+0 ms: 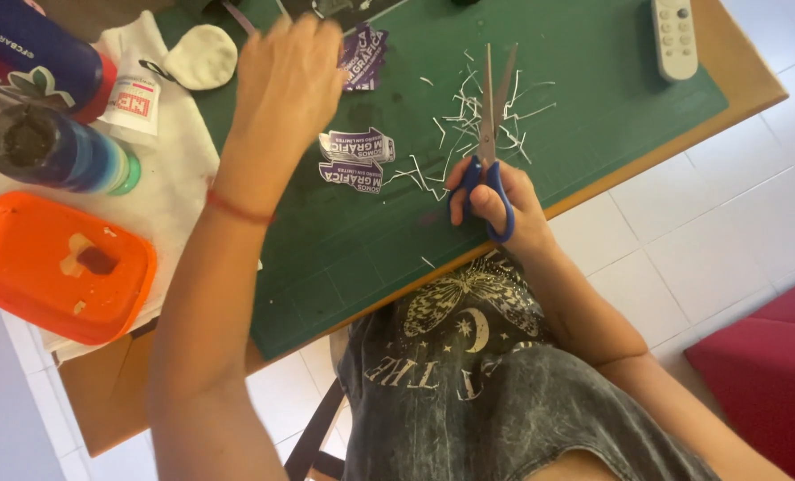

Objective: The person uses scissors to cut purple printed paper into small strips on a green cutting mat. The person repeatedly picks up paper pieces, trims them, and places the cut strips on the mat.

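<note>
My right hand (pixel 495 198) grips blue-handled scissors (pixel 489 125), blades slightly apart and pointing away over a scatter of thin white paper slivers (pixel 473 120) on the green cutting mat (pixel 593 107). My left hand (pixel 286 80) reaches far over the mat and touches a purple printed sticker sheet (pixel 362 58); whether it grips the sheet is hidden. Two cut purple arrow-shaped stickers (pixel 354 160) lie on the mat between my hands. A thin red band circles my left wrist.
An orange plastic lid (pixel 59 267), a dark cylinder with coloured rings (pixel 54 147) and a blue-red bottle (pixel 36 49) sit on white cloth at left. A white round pad (pixel 201 55) lies at the mat's far edge. A white remote (pixel 675 37) lies far right. White tile floor is below.
</note>
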